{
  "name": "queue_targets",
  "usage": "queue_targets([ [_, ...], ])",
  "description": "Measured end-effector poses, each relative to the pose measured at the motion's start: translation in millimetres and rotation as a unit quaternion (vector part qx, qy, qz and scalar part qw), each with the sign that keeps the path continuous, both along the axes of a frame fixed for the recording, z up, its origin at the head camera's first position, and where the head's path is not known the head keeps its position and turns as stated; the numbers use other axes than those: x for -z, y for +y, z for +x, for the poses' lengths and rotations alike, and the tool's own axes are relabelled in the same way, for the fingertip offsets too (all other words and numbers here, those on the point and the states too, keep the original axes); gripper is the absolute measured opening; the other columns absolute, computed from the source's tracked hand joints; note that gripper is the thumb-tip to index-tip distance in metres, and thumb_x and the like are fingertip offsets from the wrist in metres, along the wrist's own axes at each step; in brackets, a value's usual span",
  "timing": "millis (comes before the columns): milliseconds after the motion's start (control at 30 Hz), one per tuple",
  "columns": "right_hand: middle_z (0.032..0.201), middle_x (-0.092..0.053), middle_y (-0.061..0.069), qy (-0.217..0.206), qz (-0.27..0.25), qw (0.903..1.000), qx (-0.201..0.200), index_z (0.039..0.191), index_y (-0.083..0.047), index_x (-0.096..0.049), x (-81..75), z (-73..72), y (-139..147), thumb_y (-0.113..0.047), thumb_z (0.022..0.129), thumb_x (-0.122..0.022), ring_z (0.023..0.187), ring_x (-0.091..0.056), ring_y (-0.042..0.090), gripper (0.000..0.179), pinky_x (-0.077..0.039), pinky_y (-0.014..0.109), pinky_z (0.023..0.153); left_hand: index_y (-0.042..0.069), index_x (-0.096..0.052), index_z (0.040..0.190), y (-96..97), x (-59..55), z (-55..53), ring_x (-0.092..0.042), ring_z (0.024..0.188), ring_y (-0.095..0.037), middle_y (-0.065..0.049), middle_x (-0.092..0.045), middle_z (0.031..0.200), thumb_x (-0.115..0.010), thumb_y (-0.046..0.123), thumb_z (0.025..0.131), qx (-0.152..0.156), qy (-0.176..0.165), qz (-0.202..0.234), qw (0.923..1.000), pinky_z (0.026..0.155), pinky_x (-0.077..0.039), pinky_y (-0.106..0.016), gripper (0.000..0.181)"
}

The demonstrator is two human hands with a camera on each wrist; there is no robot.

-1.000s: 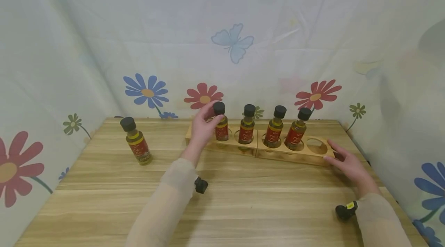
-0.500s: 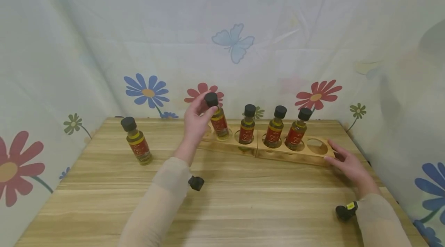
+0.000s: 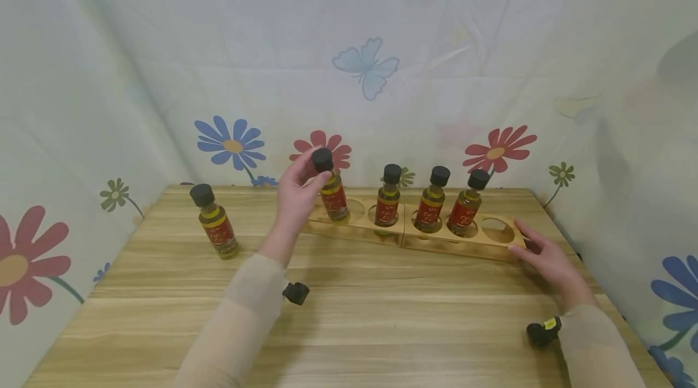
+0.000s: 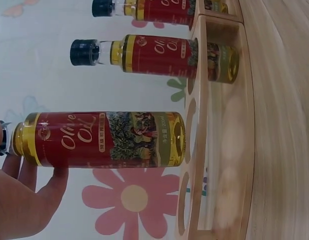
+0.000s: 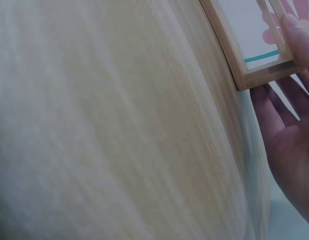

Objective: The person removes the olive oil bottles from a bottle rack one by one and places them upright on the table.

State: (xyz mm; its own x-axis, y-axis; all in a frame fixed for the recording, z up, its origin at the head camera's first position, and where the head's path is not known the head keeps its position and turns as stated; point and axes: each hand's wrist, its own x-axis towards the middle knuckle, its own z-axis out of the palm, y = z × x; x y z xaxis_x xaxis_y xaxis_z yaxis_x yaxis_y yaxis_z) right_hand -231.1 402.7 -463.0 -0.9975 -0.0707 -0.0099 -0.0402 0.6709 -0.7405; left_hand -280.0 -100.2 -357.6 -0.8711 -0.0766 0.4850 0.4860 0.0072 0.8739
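L hand point(image 3: 296, 197) grips btl point(image 3: 334, 198) above 9 o'clock rack point(image 3: 351, 232); R hand point(image 3: 546, 259) grips 3 o'clock rack point(image 3: 463, 247). Off-ctr lowering may snag btl.

Soft, even light across the head view; faint shadow point(image 3: 299, 324) at lower centre on the tabletop point(image 3: 414, 321); right-wrist view dimmer, wood grain point(image 5: 134, 125) smeared, lower-left corner murky.
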Motion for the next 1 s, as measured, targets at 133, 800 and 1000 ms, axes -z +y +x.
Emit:
queue_targets([
  [133,0.157,-0.017,0.030,-0.001,0.000,1.0000,0.001,0.158,-0.007,-0.018,1.4,-0.9,1.2,-0.039,0.097,-0.063,0.135,-0.029,0.056,0.082,-0.029,0.065,0.106,0.009,-0.061,0.135,-5.0,2.1,4.7,-0.063,0.105,-0.020,-0.010,-0.065,0.121,-0.071,0.003,0.090,0.000,-0.007,-0.004,1.0000,0.095,-0.051,-0.040,0.046],
  [800,0.158,-0.016,0.030,-0.012,0.003,0.9999,0.008,0.158,-0.009,-0.016,2.5,-1.7,1.6,-0.042,0.097,-0.063,0.135,-0.028,0.057,0.084,-0.029,0.065,0.106,0.014,-0.063,0.134,-34.0,14.8,22.9,-0.064,0.107,-0.020,-0.009,-0.066,0.124,-0.073,0.006,0.089,-0.023,-0.028,-0.035,0.9987,0.098,-0.049,-0.041,0.046],
  [1000,0.157,-0.017,0.030,-0.007,0.004,0.9999,0.007,0.158,-0.008,-0.017,3.4,-2.1,1.9,-0.041,0.097,-0.063,0.135,-0.029,0.057,0.083,-0.030,0.065,0.105,0.009,-0.060,0.136,-47.3,18.9,27.2,-0.064,0.105,-0.014,-0.011,-0.064,0.127,-0.073,0.004,0.089,-0.031,-0.031,-0.048,0.9979,0.097,-0.050,-0.039,0.049],
])
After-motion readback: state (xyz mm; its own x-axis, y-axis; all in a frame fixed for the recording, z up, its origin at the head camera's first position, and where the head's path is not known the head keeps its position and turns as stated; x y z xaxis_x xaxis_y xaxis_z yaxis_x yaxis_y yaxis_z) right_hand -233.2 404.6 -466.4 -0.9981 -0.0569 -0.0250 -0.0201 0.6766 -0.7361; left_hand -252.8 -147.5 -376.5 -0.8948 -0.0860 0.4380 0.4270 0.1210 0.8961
